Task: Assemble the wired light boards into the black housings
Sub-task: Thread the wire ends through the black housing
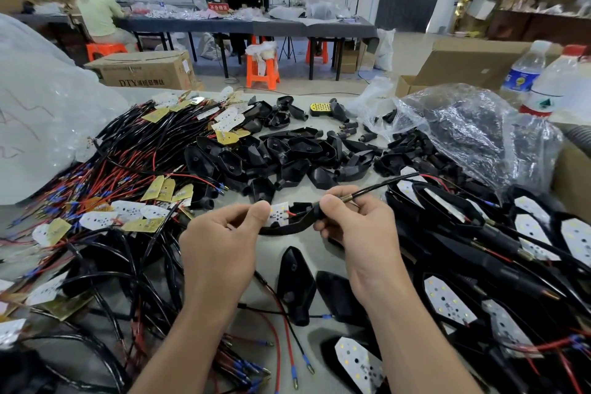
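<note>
Both hands meet over the desk's (300,192) near middle. The left hand (224,233) pinches a white light board (279,215), half hidden by its thumb, against a black housing (287,229). The right hand (355,224) grips the housing's stem, from which a wire (383,184) trails right. An empty housing (295,281) lies between the wrists. Wired boards (128,163) crowd the left edge, loose housings (287,150) the far side, and assembled units (527,233) the right edge, partly cut off. A clear bag (473,125) veils more black parts.

Black housing (289,229): pointed shell, open side up, tilted; black sleeved cable (377,187) exits its stem up-right. Light board (279,214): white, LED-dotted, red lead attached, seated partly in the housing.
</note>
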Tool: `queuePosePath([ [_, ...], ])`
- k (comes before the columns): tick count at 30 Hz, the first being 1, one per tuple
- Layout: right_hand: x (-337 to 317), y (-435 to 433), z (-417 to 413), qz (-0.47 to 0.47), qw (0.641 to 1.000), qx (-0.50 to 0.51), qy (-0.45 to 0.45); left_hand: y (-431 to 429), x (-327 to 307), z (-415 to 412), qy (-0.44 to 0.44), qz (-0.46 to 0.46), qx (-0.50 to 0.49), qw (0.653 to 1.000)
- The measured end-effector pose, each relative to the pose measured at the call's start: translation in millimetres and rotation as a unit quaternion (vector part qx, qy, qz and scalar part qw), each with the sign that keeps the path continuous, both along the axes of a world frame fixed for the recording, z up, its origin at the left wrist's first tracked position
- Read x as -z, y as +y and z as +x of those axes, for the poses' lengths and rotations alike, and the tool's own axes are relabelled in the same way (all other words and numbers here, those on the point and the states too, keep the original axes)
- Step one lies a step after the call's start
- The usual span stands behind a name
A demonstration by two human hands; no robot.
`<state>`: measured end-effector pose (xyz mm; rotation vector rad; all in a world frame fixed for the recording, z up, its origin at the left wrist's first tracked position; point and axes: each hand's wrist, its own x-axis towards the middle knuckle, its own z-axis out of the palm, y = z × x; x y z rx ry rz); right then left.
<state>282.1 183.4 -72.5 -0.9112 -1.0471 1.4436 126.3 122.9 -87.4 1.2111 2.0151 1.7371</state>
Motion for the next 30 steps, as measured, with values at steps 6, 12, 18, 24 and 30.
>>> queuePosePath([
  [6, -0.1, -2.7, -2.9, 0.062, 0.996, 0.000, -0.057, 3.5, 1.2, -5.8, -0.081, -0.074, 0.008, 0.994],
  [12, -0.6, -4.4, -3.8, 0.097, 0.992, -0.002, -0.077, 7.1, 2.2, -4.6, -0.134, -0.053, 0.000, 0.990],
  [18, 1.6, -6.0, -5.8, 0.152, 0.975, -0.016, -0.163, -1.4, 3.6, 1.1, 0.042, -0.030, -0.061, 0.997],
  [24, -3.1, -4.1, -0.8, 0.077, 0.996, -0.023, -0.036, 6.5, -4.1, 0.4, -0.236, -0.069, 0.073, 0.967],
  [30, -5.0, -6.0, -1.5, 0.106, 0.993, -0.046, -0.008, 7.5, -0.1, -5.0, -0.205, 0.003, 0.072, 0.976],
])
